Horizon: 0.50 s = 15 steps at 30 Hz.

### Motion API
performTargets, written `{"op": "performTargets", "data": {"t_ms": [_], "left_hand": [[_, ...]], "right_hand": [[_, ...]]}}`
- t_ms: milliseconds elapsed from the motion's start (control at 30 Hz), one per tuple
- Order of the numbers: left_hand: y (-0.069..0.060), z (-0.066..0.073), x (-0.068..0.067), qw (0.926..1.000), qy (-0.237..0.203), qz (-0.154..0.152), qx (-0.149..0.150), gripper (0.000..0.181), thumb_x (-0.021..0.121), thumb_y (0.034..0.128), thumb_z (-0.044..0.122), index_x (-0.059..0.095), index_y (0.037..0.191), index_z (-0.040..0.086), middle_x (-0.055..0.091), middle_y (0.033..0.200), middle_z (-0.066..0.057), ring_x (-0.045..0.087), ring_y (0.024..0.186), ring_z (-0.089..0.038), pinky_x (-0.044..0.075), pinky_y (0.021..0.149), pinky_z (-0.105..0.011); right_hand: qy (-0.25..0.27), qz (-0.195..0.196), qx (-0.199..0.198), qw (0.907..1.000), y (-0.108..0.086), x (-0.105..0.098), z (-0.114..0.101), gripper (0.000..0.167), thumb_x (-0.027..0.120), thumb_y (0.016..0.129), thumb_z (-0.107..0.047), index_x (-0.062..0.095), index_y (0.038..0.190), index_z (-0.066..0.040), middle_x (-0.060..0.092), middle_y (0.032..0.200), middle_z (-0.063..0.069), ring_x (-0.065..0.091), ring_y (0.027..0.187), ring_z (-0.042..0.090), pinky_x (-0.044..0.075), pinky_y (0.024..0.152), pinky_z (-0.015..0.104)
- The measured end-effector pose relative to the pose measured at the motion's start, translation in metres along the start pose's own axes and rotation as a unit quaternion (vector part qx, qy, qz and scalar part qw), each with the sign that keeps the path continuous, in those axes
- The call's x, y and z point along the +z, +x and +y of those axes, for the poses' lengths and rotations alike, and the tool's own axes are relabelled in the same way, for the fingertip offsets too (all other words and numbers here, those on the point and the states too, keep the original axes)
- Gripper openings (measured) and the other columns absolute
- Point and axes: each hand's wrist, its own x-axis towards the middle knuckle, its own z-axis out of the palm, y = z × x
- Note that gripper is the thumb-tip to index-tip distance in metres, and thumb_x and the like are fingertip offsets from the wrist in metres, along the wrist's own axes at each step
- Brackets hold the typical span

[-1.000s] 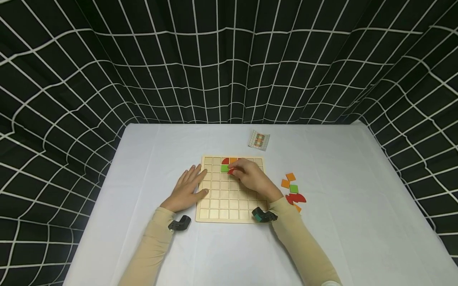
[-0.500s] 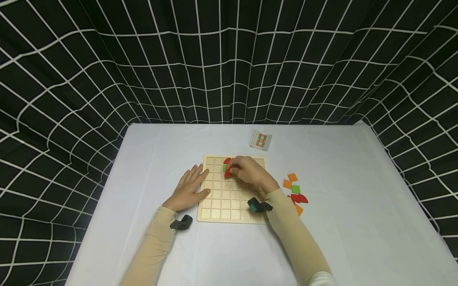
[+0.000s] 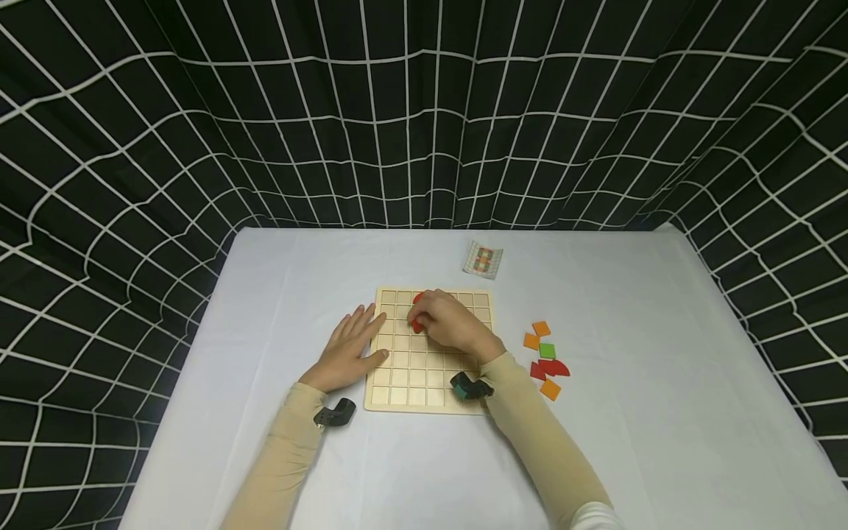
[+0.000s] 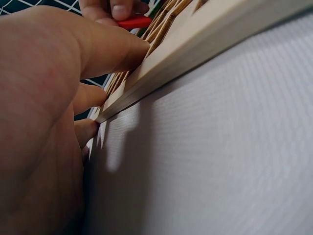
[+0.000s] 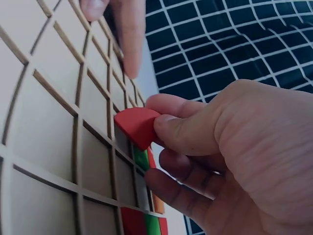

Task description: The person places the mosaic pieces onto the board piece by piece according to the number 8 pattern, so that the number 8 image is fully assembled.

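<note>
at the pale wooden grid board [image 3: 399,377], the left hand [image 3: 342,359] lies spread; the right hand [image 3: 450,322] pinches a red round-edged wedge [image 5: 136,125], seemingly for placing, needing alignment.

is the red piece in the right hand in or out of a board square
Out: the right hand pinches the red piece angled across the board, not lying flat in it.
</note>
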Motion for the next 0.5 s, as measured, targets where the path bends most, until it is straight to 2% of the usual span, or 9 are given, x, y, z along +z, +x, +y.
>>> {"op": "performTargets", "data": {"t_ms": [167,333,500], "left_hand": [[-0.0005,0.0006,-0.0001,1.0000,-0.005,0.000,-0.002,0.073,0.054,0.1029,0.039,0.020,0.163,0.015,0.000,0.173,-0.005,-0.007,0.161,-0.025,-0.009,0.130,-0.047],[-0.0004,-0.0002,0.0005,1.0000,-0.003,0.000,0.000,0.073,0.054,0.1030,0.039,0.020,0.163,0.016,0.000,0.173,-0.005,-0.007,0.161,-0.025,-0.009,0.130,-0.047],[0.0011,-0.0014,0.0017,1.0000,-0.003,0.000,-0.001,0.073,0.054,0.1032,0.039,0.019,0.163,0.016,0.000,0.173,-0.004,-0.008,0.161,-0.025,-0.009,0.130,-0.048]], "right_hand": [[-0.009,0.000,0.010,0.9999,0.0001,0.0041,-0.0025,0.020,0.061,0.098,-0.004,0.076,0.111,-0.009,0.072,0.111,0.004,0.062,0.107,0.022,0.053,0.099,0.037],[-0.008,-0.003,0.012,0.9999,-0.0003,0.0062,-0.0037,0.018,0.065,0.097,-0.007,0.076,0.111,-0.009,0.071,0.112,0.005,0.061,0.110,0.022,0.053,0.101,0.037],[-0.002,-0.016,0.014,0.9998,-0.0014,0.0086,-0.0047,0.017,0.070,0.095,-0.011,0.076,0.110,-0.008,0.066,0.108,0.003,0.057,0.099,0.018,0.054,0.091,0.032]]}}
